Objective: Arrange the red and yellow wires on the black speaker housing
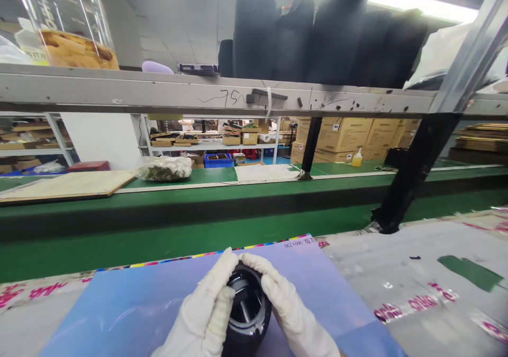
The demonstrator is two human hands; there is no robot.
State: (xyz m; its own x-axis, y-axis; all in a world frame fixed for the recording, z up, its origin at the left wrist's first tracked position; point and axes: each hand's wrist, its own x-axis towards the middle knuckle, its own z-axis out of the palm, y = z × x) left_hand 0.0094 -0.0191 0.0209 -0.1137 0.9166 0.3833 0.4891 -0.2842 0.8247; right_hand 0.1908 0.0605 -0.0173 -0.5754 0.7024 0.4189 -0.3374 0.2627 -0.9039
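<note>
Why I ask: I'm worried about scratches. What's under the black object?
A blue sheet extends beneath the black object, whose base is hidden, so contact can't be told.

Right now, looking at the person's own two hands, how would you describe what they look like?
The left hand and the right hand wear matching white gloves that cover the fingers and reach toward the wrists. The gloves look plain, wrinkled at the fingers, with a creamier tint in places. I see no lettering on them, nor clear sleeves.

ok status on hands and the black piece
Left hand, right hand cupped round black piece, opposite sides. Blue sheet below. Nothing visibly in the way.
</note>
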